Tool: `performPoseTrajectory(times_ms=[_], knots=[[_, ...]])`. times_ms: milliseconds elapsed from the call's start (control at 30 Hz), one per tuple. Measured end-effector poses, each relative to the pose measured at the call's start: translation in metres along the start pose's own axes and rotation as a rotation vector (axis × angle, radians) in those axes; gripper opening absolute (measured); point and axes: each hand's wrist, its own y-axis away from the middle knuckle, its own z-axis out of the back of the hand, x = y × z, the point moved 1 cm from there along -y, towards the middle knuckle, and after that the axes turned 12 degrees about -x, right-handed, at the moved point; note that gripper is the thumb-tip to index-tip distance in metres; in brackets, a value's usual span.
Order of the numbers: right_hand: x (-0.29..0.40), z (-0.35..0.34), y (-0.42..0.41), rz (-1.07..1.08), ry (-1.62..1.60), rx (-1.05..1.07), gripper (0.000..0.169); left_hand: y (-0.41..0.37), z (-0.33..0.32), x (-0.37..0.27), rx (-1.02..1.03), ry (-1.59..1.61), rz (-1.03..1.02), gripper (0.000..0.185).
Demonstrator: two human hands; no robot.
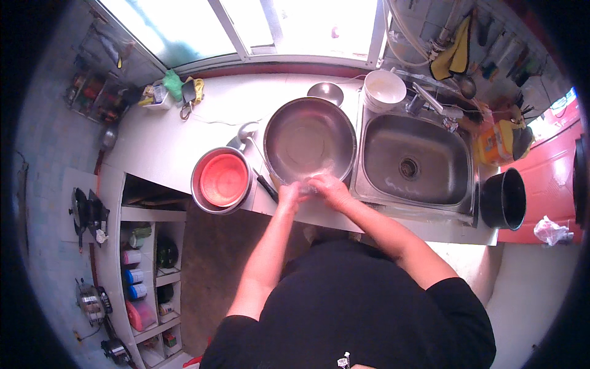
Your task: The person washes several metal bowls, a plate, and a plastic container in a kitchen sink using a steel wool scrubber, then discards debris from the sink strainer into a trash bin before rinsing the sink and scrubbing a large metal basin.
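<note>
A large round metal basin (306, 138) sits on the white counter, left of the sink. At its near rim, my left hand (289, 193) and my right hand (329, 187) come together around something clear and thin that looks like plastic; glare and blur hide its exact form. A whitish patch lies inside the basin just beyond my fingers. To the left stands a metal pot (196, 200) with a red plastic basket (224, 180) inside it. A knife with a black handle (266, 187) lies between the pot and the basin, its blade partly hidden.
The steel sink (415, 157) with its faucet (428, 99) is to the right. Behind it stands a white bucket (385, 92), and a metal lid or bowl (326, 92) lies behind the basin. A black bucket (503, 198) stands beyond the sink. Open shelves (152, 276) are at the left.
</note>
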Motion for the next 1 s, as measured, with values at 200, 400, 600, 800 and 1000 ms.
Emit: performPoseTrajectory(times_ms=[200, 400, 600, 800, 1000], knots=[[-0.037, 0.018, 0.009, 0.142, 0.188, -0.012, 0.024, 0.025, 0.022, -0.041, 0.083, -0.060, -0.078, 0.032], [-0.018, 0.004, 0.004, 0.038, 0.044, 0.083, 0.029, 0.006, 0.002, -0.019, 0.066, -0.048, 0.001, 0.036], [-0.033, 0.015, 0.012, 0.102, 0.170, -0.012, 0.027, 0.006, 0.011, -0.019, 0.068, -0.015, -0.045, 0.036], [-0.036, 0.027, 0.008, 0.156, 0.073, 0.264, 0.037, 0.001, 0.006, -0.024, 0.057, -0.123, -0.102, 0.036], [-0.090, 0.084, -0.023, 0.492, 0.725, 0.244, 0.036, 0.004, 0.024, -0.054, 0.069, -0.499, -0.426, 0.050]])
